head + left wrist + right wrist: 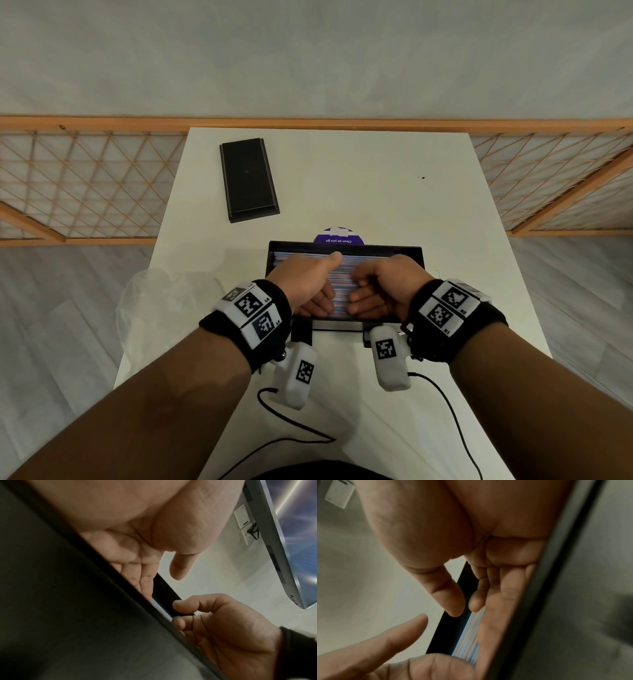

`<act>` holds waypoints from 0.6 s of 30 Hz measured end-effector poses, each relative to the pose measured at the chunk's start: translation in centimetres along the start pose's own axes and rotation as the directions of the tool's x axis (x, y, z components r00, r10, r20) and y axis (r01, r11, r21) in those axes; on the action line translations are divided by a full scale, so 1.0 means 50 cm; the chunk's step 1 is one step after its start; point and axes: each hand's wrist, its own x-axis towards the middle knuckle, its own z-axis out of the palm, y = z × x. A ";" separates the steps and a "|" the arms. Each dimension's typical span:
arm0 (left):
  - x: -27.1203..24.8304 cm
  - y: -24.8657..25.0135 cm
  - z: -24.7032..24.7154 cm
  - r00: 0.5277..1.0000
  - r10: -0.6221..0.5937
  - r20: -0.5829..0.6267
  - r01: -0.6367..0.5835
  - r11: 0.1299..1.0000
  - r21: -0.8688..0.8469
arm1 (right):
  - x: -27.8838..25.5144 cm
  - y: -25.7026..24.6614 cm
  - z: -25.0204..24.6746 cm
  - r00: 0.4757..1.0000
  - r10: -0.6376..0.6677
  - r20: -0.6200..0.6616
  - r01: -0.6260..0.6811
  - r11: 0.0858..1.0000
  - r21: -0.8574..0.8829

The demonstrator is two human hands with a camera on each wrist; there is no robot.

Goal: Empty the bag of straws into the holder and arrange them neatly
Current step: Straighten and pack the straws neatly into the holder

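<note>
A black rectangular holder [294, 247] sits near the table's front edge, filled with pink, blue and white straws [342, 274] lying side by side. Both hands are inside it. My left hand [310, 284] lies with straight fingers on the straws along the near wall, thumb stretched out over the pile. My right hand [383, 284] faces it, its lower fingers flat on the straws and its upper fingers bent. In the right wrist view the fingers [505, 595] lie against the holder's near wall [547, 601], on the straws [469, 635]. The empty clear bag [161, 301] lies left of the holder.
A black lid [248, 180] lies flat at the table's far left. A purple round sticker [339, 236] shows just behind the holder. The white table [394, 192] stands against an orange lattice rail [85, 185]. Cables [445, 404] trail over the front edge.
</note>
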 end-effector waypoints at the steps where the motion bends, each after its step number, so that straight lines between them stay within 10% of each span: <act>1: -0.006 0.004 -0.001 1.000 0.004 0.002 -0.004 1.000 0.002 | -0.001 -0.001 -0.001 1.000 0.001 0.000 -0.001 1.000 0.007; 6: -0.042 0.030 -0.080 0.948 0.177 -0.264 -0.220 0.965 -0.142 | -0.013 -0.008 -0.005 0.998 -0.051 -0.029 0.054 0.989 0.141; 9: -0.053 0.020 -0.191 0.767 0.157 -0.623 -0.277 0.955 -0.101 | -0.018 -0.021 -0.027 0.988 -0.109 -0.106 0.133 0.957 0.256; 11: -0.036 -0.025 -0.247 0.673 0.123 -0.729 -0.077 0.992 0.096 | -0.027 -0.036 -0.042 0.979 -0.145 -0.146 0.184 0.933 0.310; 18: 0.078 -0.246 -0.210 0.878 -0.275 -0.392 0.414 0.848 0.332 | -0.050 -0.074 -0.065 0.945 -0.237 -0.224 0.307 0.876 0.371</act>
